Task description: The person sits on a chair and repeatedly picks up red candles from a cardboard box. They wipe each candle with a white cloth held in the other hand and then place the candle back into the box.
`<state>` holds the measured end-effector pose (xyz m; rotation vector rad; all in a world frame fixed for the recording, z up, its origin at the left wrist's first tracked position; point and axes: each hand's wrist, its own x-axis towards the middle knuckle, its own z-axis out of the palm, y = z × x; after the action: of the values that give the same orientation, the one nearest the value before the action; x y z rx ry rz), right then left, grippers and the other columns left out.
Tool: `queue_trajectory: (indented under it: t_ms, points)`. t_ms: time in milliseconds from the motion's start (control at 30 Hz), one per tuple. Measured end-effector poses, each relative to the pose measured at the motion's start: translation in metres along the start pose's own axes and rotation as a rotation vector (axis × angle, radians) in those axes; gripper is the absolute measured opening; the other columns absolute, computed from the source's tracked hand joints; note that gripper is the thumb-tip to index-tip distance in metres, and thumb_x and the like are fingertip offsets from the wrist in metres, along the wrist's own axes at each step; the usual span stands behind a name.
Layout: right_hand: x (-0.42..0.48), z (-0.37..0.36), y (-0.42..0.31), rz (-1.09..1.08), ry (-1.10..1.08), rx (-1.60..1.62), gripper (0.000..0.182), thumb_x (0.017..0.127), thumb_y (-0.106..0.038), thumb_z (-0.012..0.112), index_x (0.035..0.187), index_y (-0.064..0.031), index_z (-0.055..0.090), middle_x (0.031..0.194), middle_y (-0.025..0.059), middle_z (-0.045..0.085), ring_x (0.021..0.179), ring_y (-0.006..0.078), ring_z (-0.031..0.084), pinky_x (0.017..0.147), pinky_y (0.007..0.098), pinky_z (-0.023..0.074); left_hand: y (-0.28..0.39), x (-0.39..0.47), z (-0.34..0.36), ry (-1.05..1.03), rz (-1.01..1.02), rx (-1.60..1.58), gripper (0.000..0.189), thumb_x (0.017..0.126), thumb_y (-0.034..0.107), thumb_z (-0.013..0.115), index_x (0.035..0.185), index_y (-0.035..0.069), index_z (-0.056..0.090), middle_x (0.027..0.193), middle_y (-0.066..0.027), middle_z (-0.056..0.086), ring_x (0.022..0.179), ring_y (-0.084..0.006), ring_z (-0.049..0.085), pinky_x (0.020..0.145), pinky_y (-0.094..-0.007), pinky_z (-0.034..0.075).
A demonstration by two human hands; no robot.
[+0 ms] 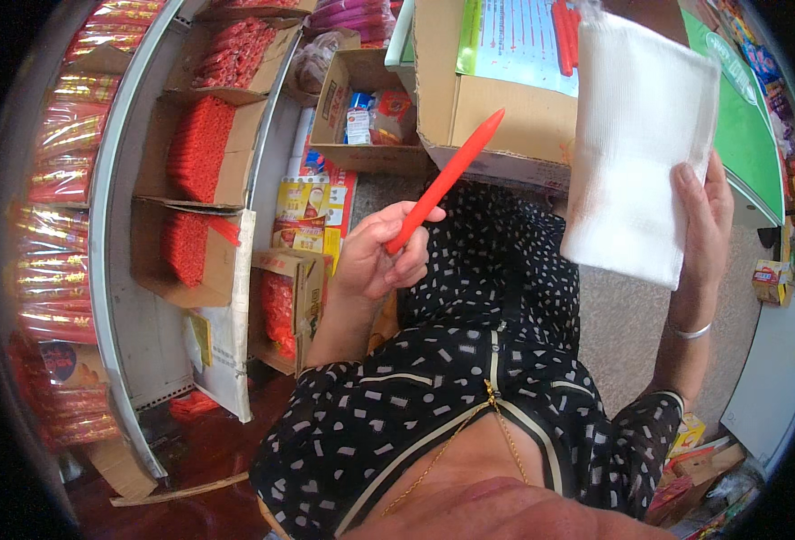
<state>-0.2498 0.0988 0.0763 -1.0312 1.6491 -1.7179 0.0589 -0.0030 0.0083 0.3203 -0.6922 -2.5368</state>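
My left hand (387, 253) grips a red tapered stick, apparently a wax candle (446, 181), near its blunt lower end. The pointed end slants up to the right. In my right hand (704, 216) is a flat white piece of ribbed, cloth-like material (640, 148), pinched at its right edge with the thumb on the near face. A cardboard box (505, 111) stands in front of me. On top lies a printed sheet (515, 44) with red streaks and specks, and a few more red sticks (564, 37) rest there, partly behind the white piece.
Shelves on the left carry cardboard boxes of red sticks (198, 148) and plastic-wrapped red packs (66, 162). An open carton (370, 152) with small packets stands beyond my left hand. A green-topped surface (741, 128) lies at the right, above grey floor (610, 331).
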Motion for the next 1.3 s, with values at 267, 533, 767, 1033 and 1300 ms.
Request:
queue_trajectory:
  t_ms: [267,533,767,1033,1300]
  points:
    - [-0.018,0.013,0.015,0.079,-0.086,0.109,0.032,0.081,-0.012,0.055,0.107,0.0045,0.047,0.093,0.0131,0.058,0.081,0.0127,0.057,0.068,0.0232,0.0479,-0.006,0.014,0.002,0.015,-0.110,-0.097,0.038,0.087,0.015,0.033,0.117,-0.008,0.041,0.060,-0.0051,0.045,0.041,-0.0078,0.035,0.038,-0.0201,0.029]
    - [-0.022,0.020,0.018,0.120,-0.269,0.123,0.039,0.080,-0.013,0.056,0.113,0.0046,0.045,0.093,0.0114,0.058,0.080,0.0134,0.058,0.066,0.0255,0.0489,-0.008,0.015,0.009,0.082,-0.117,0.002,0.041,0.087,0.017,0.035,0.119,-0.008,0.040,0.056,-0.0044,0.044,0.039,-0.0078,0.034,0.036,-0.0202,0.028]
    - [-0.009,0.009,0.023,0.041,-0.223,0.149,0.037,0.080,-0.013,0.055,0.112,0.0050,0.046,0.097,0.0133,0.058,0.084,0.0141,0.058,0.071,0.0253,0.0490,-0.002,0.006,0.011,0.021,-0.049,0.275,0.043,0.083,0.019,0.042,0.117,-0.008,0.043,0.054,-0.0034,0.045,0.038,-0.0067,0.033,0.038,-0.0186,0.028]
    - [-0.023,0.001,0.046,0.085,-0.128,0.945,0.046,0.087,-0.033,0.044,0.117,0.0017,0.039,0.101,0.0223,0.053,0.066,0.0182,0.053,0.055,0.0290,0.0443,0.022,0.007,0.024,0.045,-0.133,0.743,0.040,0.084,0.017,0.044,0.117,-0.005,0.049,0.060,-0.0004,0.051,0.047,-0.0031,0.039,0.043,-0.0154,0.029]
    - [-0.042,0.026,0.072,0.016,-0.463,1.141,0.056,0.083,-0.032,0.048,0.122,0.0062,0.035,0.110,0.0250,0.050,0.094,0.0285,0.058,0.081,0.0387,0.0504,0.026,0.034,0.035,-0.131,-0.221,0.885,0.033,0.087,0.014,0.042,0.114,-0.003,0.052,0.061,0.0009,0.053,0.046,-0.0014,0.040,0.043,-0.0142,0.033]
